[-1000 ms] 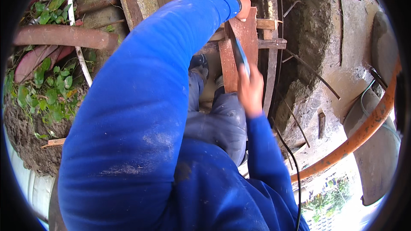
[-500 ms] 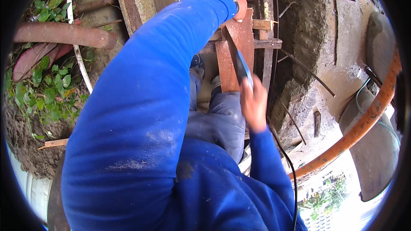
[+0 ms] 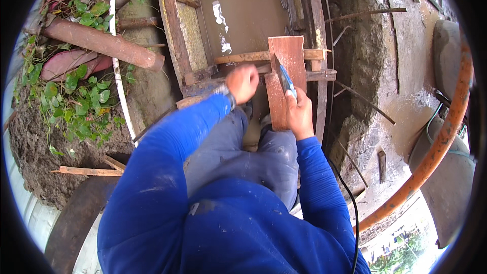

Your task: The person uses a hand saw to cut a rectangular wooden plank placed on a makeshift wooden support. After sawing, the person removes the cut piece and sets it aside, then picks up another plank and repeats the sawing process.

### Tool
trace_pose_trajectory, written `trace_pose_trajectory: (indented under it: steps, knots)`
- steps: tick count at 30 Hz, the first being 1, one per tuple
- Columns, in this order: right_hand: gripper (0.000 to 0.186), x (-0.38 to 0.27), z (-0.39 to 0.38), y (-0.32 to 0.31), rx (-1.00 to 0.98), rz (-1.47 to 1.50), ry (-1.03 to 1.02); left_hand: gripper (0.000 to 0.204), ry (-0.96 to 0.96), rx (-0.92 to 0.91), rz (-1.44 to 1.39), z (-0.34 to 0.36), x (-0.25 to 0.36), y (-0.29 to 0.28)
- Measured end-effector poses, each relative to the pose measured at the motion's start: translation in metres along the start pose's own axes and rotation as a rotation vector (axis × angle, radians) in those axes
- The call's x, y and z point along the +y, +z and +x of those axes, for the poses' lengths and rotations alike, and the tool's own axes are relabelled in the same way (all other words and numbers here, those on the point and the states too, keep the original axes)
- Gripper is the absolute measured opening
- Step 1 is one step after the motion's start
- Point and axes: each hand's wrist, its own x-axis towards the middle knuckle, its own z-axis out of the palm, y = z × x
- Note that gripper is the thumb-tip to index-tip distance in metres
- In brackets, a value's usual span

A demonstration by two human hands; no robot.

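My right hand [image 3: 300, 114] is closed around the handle of a hand saw [image 3: 286, 78] with a blue part by the grip. Its blade slants up and left, at a step in the left edge of a reddish-brown board [image 3: 291, 53]. The board lies across wooden crosspieces, its near end by my right knee. My left hand [image 3: 242, 83], with a watch on the wrist, hovers left of the board, apart from it. Its fingers are curled in, slightly blurred, and nothing shows in them.
Beyond the board, a timber frame [image 3: 175, 25] borders muddy water [image 3: 248, 5]. Rusty bars [image 3: 365, 15] jut from broken concrete at right, near an orange pipe [image 3: 431, 162]. A brown pipe [image 3: 101, 43], a white pole [image 3: 115, 71] and leafy plants [image 3: 76, 101] lie at left.
My left hand has let go of the board's far end and drawn back toward me, to the left. My right hand still grips the saw at the board. The view has shifted.
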Motion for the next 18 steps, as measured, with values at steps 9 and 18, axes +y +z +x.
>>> trace_pose_trajectory:
  steps: [9,18]
  knots:
    - [0.032,0.001,-0.002,0.002,-0.033,0.035,0.001,0.055,-0.477,-0.129,-0.781,-0.044,-0.013,0.168]
    - [0.042,0.054,-0.034,0.030,0.154,0.057,-0.229,0.045,-0.493,0.018,-0.664,-0.046,-0.013,0.188]
